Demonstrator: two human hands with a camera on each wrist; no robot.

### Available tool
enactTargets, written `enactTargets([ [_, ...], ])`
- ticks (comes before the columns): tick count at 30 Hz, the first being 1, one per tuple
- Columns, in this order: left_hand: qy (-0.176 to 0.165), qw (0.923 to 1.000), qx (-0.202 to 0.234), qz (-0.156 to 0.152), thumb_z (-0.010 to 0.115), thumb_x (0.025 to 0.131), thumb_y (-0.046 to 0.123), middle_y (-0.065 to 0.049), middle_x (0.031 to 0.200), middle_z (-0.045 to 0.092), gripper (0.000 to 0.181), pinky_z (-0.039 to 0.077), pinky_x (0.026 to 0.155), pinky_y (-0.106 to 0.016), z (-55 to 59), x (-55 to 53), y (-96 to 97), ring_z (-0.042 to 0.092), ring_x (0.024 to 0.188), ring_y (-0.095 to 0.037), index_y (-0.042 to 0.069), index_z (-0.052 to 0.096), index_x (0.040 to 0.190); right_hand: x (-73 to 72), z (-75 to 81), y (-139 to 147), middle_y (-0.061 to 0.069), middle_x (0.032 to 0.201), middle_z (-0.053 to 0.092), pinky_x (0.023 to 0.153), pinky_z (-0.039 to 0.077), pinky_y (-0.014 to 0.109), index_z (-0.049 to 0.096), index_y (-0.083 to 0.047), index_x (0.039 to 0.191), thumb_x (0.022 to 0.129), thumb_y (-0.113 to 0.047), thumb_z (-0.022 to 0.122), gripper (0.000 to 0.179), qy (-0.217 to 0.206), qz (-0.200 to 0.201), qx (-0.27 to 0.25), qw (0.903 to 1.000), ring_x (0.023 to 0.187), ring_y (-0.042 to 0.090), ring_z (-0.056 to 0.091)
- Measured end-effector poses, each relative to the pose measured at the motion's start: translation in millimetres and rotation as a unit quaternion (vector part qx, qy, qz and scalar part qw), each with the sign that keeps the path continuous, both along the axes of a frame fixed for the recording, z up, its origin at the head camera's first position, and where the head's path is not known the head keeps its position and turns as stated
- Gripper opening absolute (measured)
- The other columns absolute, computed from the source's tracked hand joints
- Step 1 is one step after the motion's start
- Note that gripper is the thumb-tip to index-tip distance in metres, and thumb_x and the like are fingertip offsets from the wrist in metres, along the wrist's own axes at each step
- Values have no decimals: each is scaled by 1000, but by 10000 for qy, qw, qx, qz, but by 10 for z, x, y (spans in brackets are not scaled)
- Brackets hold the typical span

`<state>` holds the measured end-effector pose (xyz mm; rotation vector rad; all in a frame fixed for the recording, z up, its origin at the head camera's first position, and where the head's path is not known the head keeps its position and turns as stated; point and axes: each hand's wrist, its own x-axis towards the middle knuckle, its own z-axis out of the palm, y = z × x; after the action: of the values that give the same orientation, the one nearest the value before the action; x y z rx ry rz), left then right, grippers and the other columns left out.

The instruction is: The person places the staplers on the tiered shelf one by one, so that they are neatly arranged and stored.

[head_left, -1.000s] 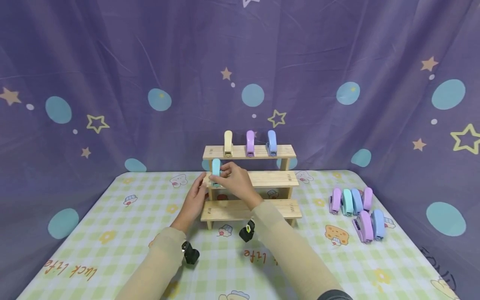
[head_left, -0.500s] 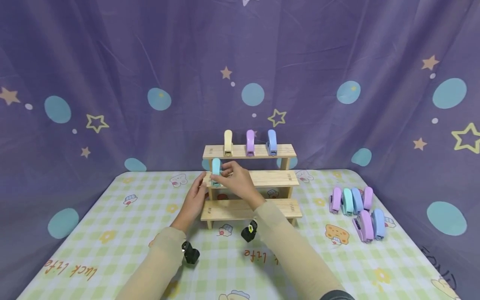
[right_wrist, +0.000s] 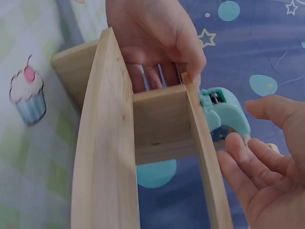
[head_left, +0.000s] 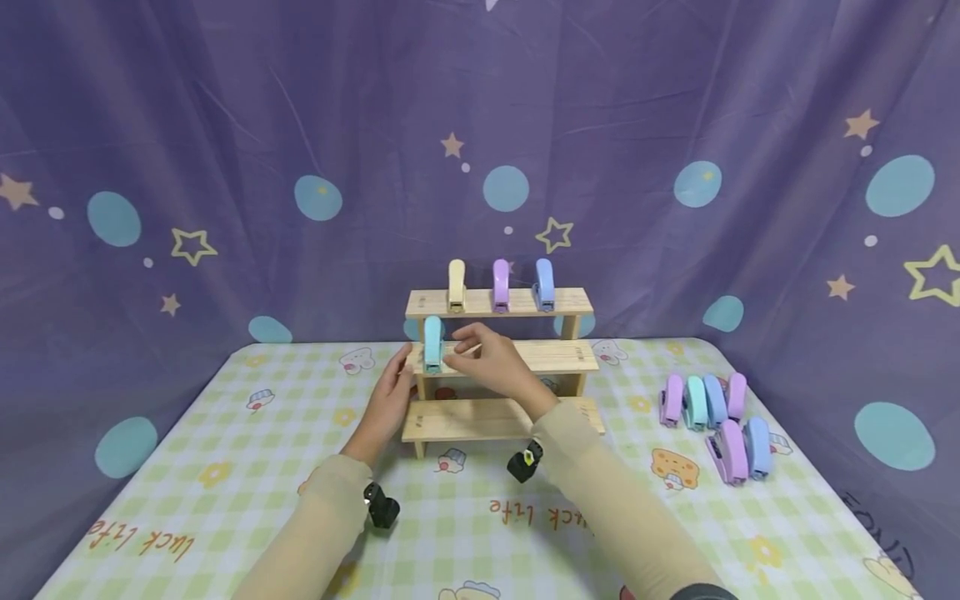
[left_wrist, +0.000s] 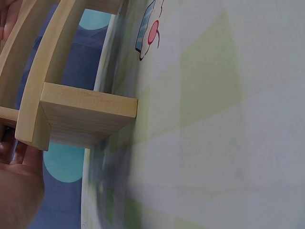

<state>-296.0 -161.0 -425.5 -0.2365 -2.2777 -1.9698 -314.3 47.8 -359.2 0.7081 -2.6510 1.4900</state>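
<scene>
R hand (head_left: 491, 365) has a wide grip: thumb and fingers are apart w/ nothing btw them. The teal stapler (head_left: 432, 343) is just beside it, at 9 to 10 o'clock from that hand. It sits on the mid shelf (head_left: 558, 357), near the L end. Can't tell if a fingertip touches it.

L hand (head_left: 386, 398) is at 7 to 8 o'clock from the stapler. It holds the L end of the wood stand (right_wrist: 107, 138), w/ some fingers tucked behind the wood.

Going out from R hand, the top shelf (head_left: 478, 304) has 3 more: a yellow stapler (head_left: 457, 283) at 11 o'clock, a purple stapler (head_left: 501, 283) at 12 and a blue stapler (head_left: 545, 283) at 1. The low shelf (head_left: 457, 419) is at 6 to 7.

Far off, btw 3 and 4 o'clock, a bunch of staplers (head_left: 729, 452) is on the checked cloth (head_left: 292, 417): 3 purple, 2 blue, 1 teal. Each wrist has a small black box (head_left: 382, 508). A purple curtain (head_left: 375, 100) w/ stars hangs at 12, behind it all.
</scene>
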Motion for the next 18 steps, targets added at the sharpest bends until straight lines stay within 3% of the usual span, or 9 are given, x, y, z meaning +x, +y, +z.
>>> enactTargets([
  [6,-15,9999,-109,116,32,112,26,-19,159,29,52,38,113,-51,-7,-1,6,38,139,-38,13,22,161,32,15,225,0,107,68,73,57,33,63,-8,128,94,-31,72,42,228,25,180,9996,91,18,65],
  [18,-63,9997,-200,122,33,111,30,-13,162,27,52,38,113,-48,-22,-7,-14,37,141,-35,18,24,161,141,27,866,2,104,70,71,57,35,65,-7,124,96,-26,69,34,532,-251,481,9971,87,19,66],
])
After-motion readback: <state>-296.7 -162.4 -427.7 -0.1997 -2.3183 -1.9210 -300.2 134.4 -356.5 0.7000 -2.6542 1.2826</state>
